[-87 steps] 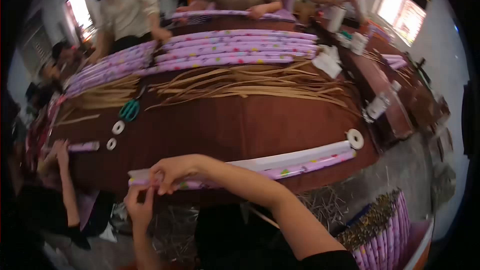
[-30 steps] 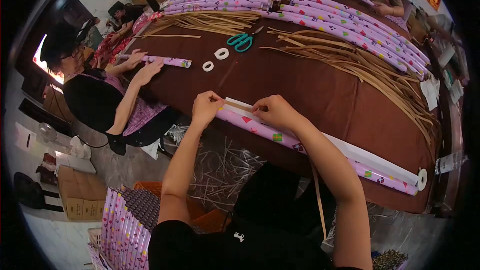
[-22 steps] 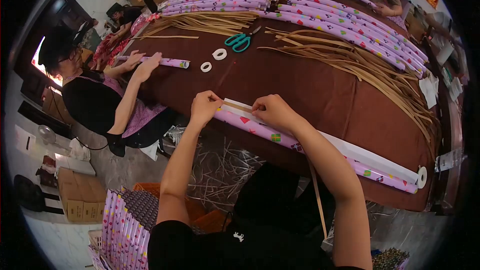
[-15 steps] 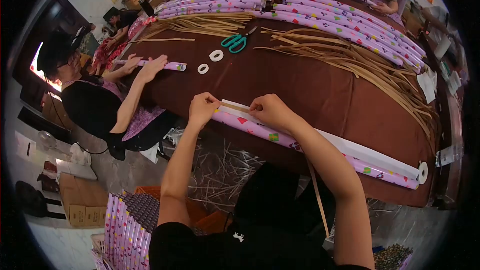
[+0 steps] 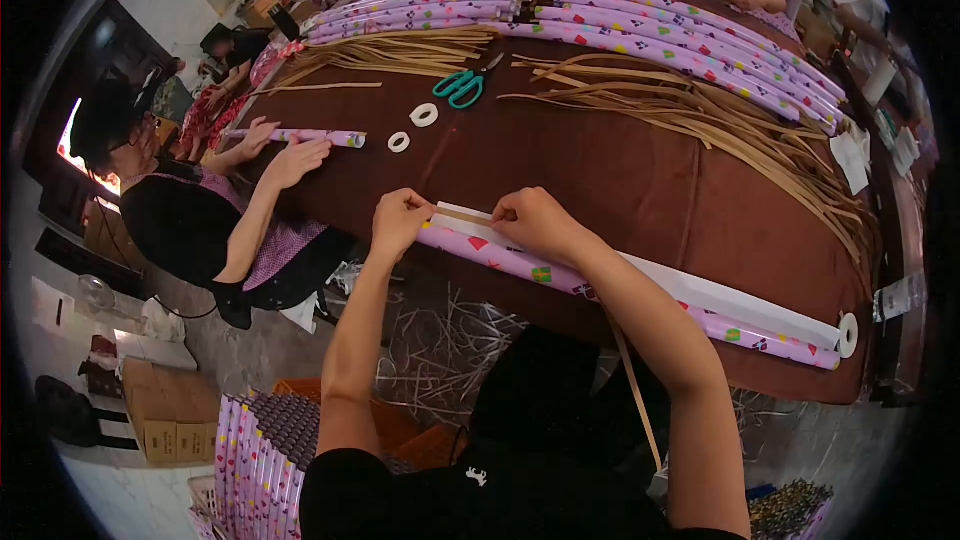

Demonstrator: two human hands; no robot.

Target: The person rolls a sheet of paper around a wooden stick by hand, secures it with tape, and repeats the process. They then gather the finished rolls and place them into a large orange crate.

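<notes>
A roll of purple patterned wrapping paper (image 5: 640,297) lies along the near table edge, its white underside (image 5: 700,290) folded open along the far side. My left hand (image 5: 400,224) pinches the end of a narrow tan strip (image 5: 465,215) at the paper's left end. Farther right, my right hand (image 5: 538,224) is closed on the same strip, with its fingertips against the white edge. Between both hands the strip lies along the paper. A tan length hangs below my right forearm, past the table edge. A white tape roll (image 5: 848,335) stands at the paper's right end.
Teal-handled scissors (image 5: 460,88) and two white tape rolls (image 5: 424,116) lie on the brown tablecloth (image 5: 600,165). Behind are loose tan strips (image 5: 690,110) and stacked purple rolls (image 5: 680,45). At left a co-worker's hands (image 5: 295,162) rest on another roll. Finished rolls (image 5: 265,460) stand below.
My hands keep nearly the same grip, while the view shifts slightly. The left co-worker's nearer hand has lowered along their roll.
</notes>
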